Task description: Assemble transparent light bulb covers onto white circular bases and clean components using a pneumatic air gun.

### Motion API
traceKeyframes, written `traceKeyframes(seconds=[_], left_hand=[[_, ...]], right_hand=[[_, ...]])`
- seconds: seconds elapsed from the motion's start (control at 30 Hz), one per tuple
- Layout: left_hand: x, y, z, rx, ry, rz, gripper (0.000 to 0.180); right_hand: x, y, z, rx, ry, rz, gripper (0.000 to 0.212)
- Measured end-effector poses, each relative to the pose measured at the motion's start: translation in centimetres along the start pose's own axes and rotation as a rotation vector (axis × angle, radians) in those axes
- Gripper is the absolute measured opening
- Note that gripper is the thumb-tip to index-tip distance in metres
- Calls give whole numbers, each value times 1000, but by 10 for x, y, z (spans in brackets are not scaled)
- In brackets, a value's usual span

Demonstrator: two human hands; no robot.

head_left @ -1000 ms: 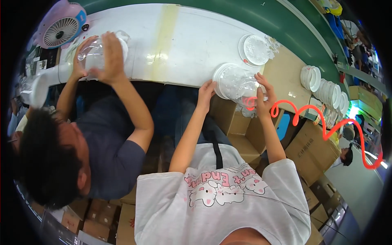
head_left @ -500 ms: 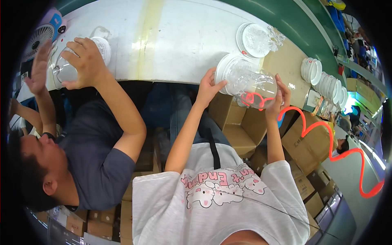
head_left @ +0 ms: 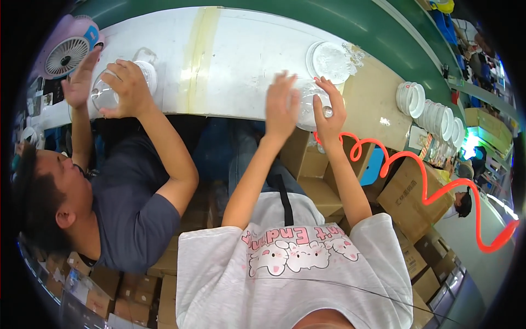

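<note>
Seemingly unfinished, a clear plastic container [head_left: 308, 111] sat at the front edge of the white table [head_left: 246, 60] between our left hand [head_left: 282, 107] and right hand [head_left: 330, 116], fingers spread, contact unclear, while we couldn't tell whether the white-rimmed container [head_left: 333, 61] beyond was done.

The pale grey short-sleeved T-shirt [head_left: 356, 299] bears pink lettering [head_left: 300, 237] and white cartoon animals [head_left: 302, 257], worn with blue jeans [head_left: 245, 151]

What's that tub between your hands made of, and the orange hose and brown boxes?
Tub: probably plastic, clear and glossy; light glints off it, though glass can't be ruled out.
Hose: plastic or rubber, it seems, smooth, evenly coloured and bent into coils.
Boxes: likely cardboard, dull brown, with flat panels.
</note>
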State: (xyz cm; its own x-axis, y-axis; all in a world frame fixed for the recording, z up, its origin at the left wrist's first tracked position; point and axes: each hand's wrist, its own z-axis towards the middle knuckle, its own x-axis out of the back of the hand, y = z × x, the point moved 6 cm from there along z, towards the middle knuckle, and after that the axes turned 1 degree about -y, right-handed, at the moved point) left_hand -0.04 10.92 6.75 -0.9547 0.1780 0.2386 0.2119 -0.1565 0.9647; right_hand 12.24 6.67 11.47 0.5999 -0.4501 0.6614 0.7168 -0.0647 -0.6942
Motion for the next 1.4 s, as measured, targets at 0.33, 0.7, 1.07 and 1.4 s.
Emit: traceKeyframes(seconds=[0.33, 0.7, 1.07, 1.4], left_hand=[[-20, 24, -5, -138, 185, 55, 38], [-16, 23, -3, -143, 201, 14, 36], [-17, 22, -4, -110, 200, 19, 37], [-16, 19, -4, -128, 195, -96, 30]], right_hand=[[-4, 1, 3, 42, -115, 10, 31], [-5, -9, 7, 71, -108, -30, 28], [-7, -4, 6, 51, -111, -10, 27], [-2, -8, 6, 45, -64, -9, 27]])
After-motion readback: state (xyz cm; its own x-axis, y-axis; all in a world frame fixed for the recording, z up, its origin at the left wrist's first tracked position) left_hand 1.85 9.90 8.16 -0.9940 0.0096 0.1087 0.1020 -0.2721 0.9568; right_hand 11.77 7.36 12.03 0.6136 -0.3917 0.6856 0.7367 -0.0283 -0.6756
